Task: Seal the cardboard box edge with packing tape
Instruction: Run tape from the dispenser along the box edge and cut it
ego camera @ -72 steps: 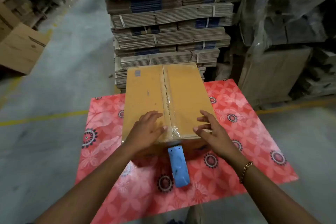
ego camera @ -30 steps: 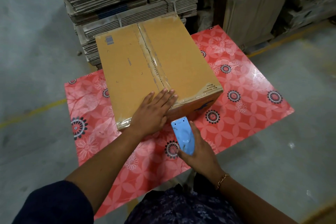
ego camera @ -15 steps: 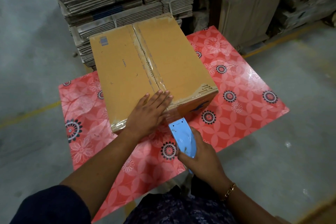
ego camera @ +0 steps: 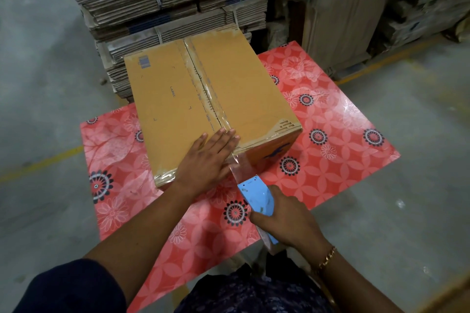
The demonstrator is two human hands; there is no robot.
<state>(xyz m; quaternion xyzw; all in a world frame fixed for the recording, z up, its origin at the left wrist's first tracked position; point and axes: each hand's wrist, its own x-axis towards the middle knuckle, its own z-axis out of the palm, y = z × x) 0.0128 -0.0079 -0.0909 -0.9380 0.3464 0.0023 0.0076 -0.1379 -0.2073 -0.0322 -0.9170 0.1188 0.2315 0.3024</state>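
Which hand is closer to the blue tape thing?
Right. The right hand is wrapped around the blue tape dispenser, holding it. The left hand lies flat on the cardboard box, beside the dispenser's tip but apart from it.

One head camera, looking forward and down.

I see from the person's head, close above the table (ego camera: pixel 343 150), facing stacked cardboard (ego camera: pixel 173 0) beyond it; both forearms reach in from the bottom edge, floor (ego camera: pixel 45 99) either side.

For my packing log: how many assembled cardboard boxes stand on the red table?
1: the box at the table's middle, under the left hand. The stacks behind are flattened cardboard, off the table.
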